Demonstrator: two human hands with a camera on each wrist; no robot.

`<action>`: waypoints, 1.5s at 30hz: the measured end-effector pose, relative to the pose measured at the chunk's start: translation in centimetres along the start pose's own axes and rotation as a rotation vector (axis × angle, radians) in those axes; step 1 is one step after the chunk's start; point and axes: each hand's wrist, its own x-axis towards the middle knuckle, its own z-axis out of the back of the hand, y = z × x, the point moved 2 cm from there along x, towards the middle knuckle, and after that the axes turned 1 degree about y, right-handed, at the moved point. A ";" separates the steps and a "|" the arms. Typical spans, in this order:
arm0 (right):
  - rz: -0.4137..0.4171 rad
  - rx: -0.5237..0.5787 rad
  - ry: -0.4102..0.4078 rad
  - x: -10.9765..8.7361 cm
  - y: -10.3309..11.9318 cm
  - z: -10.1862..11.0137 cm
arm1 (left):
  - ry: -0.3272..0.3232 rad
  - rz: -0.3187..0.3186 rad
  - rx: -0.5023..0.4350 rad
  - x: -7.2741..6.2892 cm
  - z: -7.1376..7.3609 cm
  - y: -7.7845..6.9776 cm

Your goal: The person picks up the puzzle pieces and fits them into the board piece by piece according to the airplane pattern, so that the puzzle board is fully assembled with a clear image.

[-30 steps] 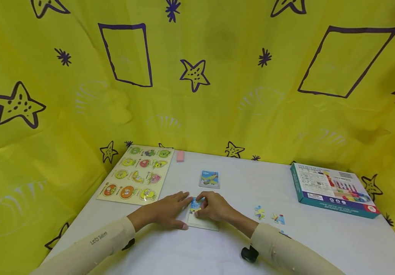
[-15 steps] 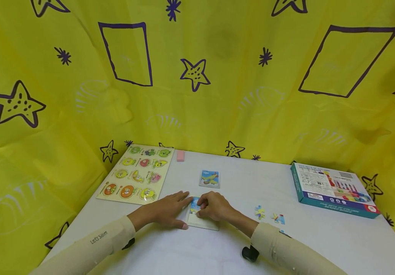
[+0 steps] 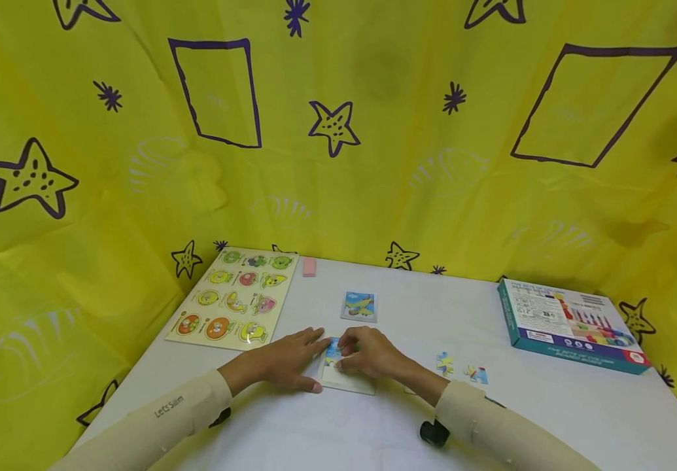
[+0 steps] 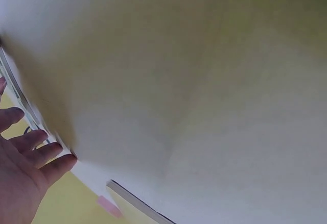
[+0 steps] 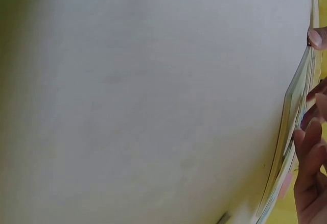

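Note:
A small pale puzzle tray (image 3: pixel 347 384) lies on the white table, with blue-and-yellow jigsaw pieces (image 3: pixel 333 353) in its upper left. My left hand (image 3: pixel 282 361) rests flat at the tray's left side, fingers extended; the left wrist view shows these fingers (image 4: pixel 59 169) straight. Over the tray, my right hand (image 3: pixel 369 353) has its thumb and forefinger curled together at a puzzle piece, mostly hidden by the fingers. From the right wrist view, the tray (image 5: pixel 290 114) shows edge-on beside the curled right hand (image 5: pixel 311 168). Two loose puzzle pieces (image 3: pixel 445 364) lie right of it.
Behind the tray is a small square airplane picture puzzle (image 3: pixel 360 307). A fruit puzzle board (image 3: pixel 233 297) lies at the left, near a pink block (image 3: pixel 309 267). At the right sits a teal-edged box (image 3: pixel 573 327). Yellow patterned cloth (image 3: pixel 338 196) encloses the table.
My right hand has shifted slightly to the right over the tray, and its sleeve has moved a little rightward. My left hand stays in place.

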 end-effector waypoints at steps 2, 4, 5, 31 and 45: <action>0.019 0.017 0.008 -0.3 -0.3 0.3 | -0.001 -0.011 0.006 0.0 0.1 -0.2; 0.039 0.037 0.015 -0.7 -0.7 0.7 | -0.003 -0.032 0.014 0.0 0.1 -0.4; 0.050 0.045 0.019 -0.9 -0.9 0.9 | -0.002 -0.046 0.019 0.0 0.2 -0.6; -0.048 0.148 -0.039 -7.2 -6.9 6.6 | 0.057 -0.136 0.166 -0.1 -0.5 -1.4; -0.184 0.157 -0.147 -8.7 -9.8 9.2 | 0.056 -0.131 0.135 0.0 -0.9 -1.0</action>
